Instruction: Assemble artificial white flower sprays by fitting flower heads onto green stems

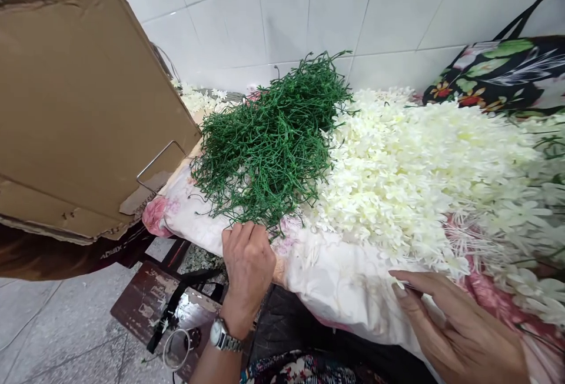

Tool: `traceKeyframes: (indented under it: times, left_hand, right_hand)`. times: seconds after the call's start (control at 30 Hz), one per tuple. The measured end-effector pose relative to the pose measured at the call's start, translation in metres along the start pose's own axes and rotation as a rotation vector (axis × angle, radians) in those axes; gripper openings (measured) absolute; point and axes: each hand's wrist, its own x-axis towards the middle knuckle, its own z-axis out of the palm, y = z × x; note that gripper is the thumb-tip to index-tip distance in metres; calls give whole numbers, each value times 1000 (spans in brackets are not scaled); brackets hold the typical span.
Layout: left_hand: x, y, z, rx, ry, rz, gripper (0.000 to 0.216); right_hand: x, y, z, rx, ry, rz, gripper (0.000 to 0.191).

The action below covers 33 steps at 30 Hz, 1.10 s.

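Note:
My left hand (248, 257), with a watch on its wrist, is closed at the near edge of a heap of green artificial stems (273, 137). Its fingers are curled down, and what they grip is hidden. On the right, my right hand (468, 325) pinches a small white piece (401, 284) between thumb and forefinger; its exact kind is too small to make out. Beyond that hand spreads a thick pile of white artificial flowers (388, 166). Stems and flowers lie on a pale cloth-covered surface (339, 266) with pink patches.
A large cardboard box (83, 96) stands at the left, near a bent metal wire (154, 163). White wall tiles (286, 13) rise behind. A black floral bag (507, 75) sits at the back right. Below left is a worn brown stool (145, 296) with a black strap.

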Motion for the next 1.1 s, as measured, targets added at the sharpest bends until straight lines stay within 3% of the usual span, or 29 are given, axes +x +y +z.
traceKeyframes:
  times: [0.13,0.37,0.5,0.6,0.73,0.97,1.1]
  left_hand:
    - [-7,3,-2,-156,41,64,25]
    - [-14,30,-13,-373,28,472,24]
    - [-13,33,-12,-366,-92,603,30]
    - [-12,32,-13,-424,-122,573,31]
    - [-10,43,-20,-465,-115,414,21]
    - [-9,74,-21,-272,-268,274,16]
    - [-6,79,-13,-178,-246,219,14]
  right_hand:
    - [2,2,2,18,21,-46,12]
    - [-2,0,3,101,6,11,8]
    - [-1,-3,2,137,7,47,9]
    - [-2,-3,1,136,13,62,10]
    - [-2,-3,-1,128,31,105,9]
    - [-3,0,-4,188,-4,193,4]
    - [-2,0,-4,213,0,192,4]
